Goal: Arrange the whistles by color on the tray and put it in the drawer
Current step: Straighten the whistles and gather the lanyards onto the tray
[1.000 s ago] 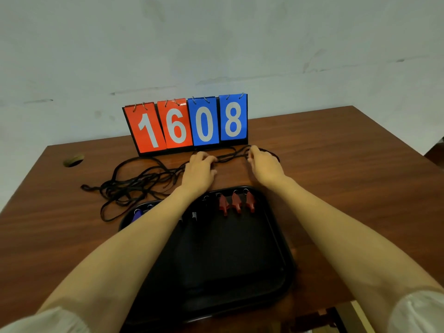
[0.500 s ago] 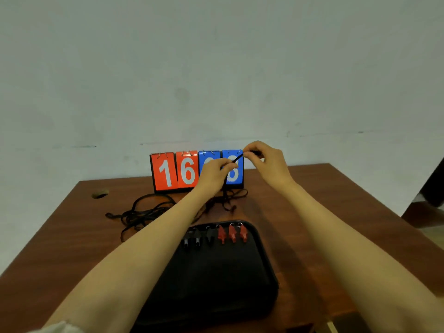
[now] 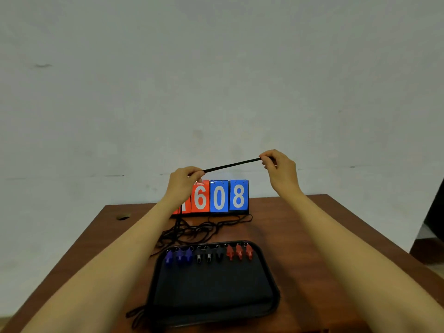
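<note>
- While the left hand and right hand pinch a black cord taut, nine whistles line the tray's far edge: blue, black, red.
- The left forearm hides the scoreboard's first digit.

whistles grouped blue, black, red along tray far edge

Pale, scuffed wall fills the upper frame; brown wooden table below, with a round hole at centre left.
</note>
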Tool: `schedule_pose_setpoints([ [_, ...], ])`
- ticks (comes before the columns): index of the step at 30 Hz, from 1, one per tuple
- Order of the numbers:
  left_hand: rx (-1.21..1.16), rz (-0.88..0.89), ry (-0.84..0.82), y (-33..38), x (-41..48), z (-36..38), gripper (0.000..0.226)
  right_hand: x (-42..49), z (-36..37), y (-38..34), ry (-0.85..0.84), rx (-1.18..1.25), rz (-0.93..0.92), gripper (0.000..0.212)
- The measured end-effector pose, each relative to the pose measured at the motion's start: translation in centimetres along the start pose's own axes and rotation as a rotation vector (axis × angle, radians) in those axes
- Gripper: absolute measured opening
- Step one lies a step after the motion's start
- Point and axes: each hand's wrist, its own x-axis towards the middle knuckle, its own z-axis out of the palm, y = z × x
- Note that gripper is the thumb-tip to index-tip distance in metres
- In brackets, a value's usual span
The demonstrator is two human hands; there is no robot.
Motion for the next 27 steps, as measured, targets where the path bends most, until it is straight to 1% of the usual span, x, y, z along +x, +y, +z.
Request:
schedule_pose_setpoints([
  [2, 0.007, -0.046, -0.001, -1.4, -1.3, -1.5, 0.026, -1.2, -0.2, 0.3, -0.015, 0.018, 0.044, 0.013],
  [5, -0.004, -0.099, 0.01, -3.6, -3.4, -3.3, 0.022, -3.1, -0.6, 1.4, -0.038, 0.025, 0.127, 0.014],
  [9, 0.022, -0.171, -0.022, -6.0, -6.7, -4.4, 0.019, -5.7, -0.7, 2.8, -0.112, -0.061, 0.189, 0.013],
  [13, 0.079, -0.226, -0.114, -9.3, -10.2, -4.6, 0.013, -9.0, -0.2, 4.5, -0.275, -0.184, 0.226, 0.016],
  [15, 0.108, -0.264, -0.155, -10.6, -11.7, -4.3, 0.018, -10.6, 0.2, 5.3, -0.37, -0.24, 0.252, 0.019],
  [17, 0.106, -0.294, -0.173, -11.5, -13.1, -4.0, 0.02, -12.1, 0.5, 6.2, -0.428, -0.276, 0.294, 0.02],
  [20, 0.101, -0.348, -0.164, -12.7, -14.7, -3.5, 0.014, -14.3, 0.7, 7.2, -0.459, -0.286, 0.37, 0.017],
  [23, 0.087, -0.408, -0.177, -14.2, -16.0, -3.0, 0.015, -16.3, 0.7, 8.1, -0.455, -0.272, 0.462, 0.012],
  [25, 0.129, -0.418, -0.24, -15.1, -16.9, -2.6, 0.019, -17.4, 0.7, 8.7, -0.464, -0.304, 0.496, 0.016],
  [27, 0.144, -0.425, -0.272, -15.7, -17.8, -2.2, 0.017, -18.4, 0.7, 9.5, -0.477, -0.332, 0.515, 0.021],
])
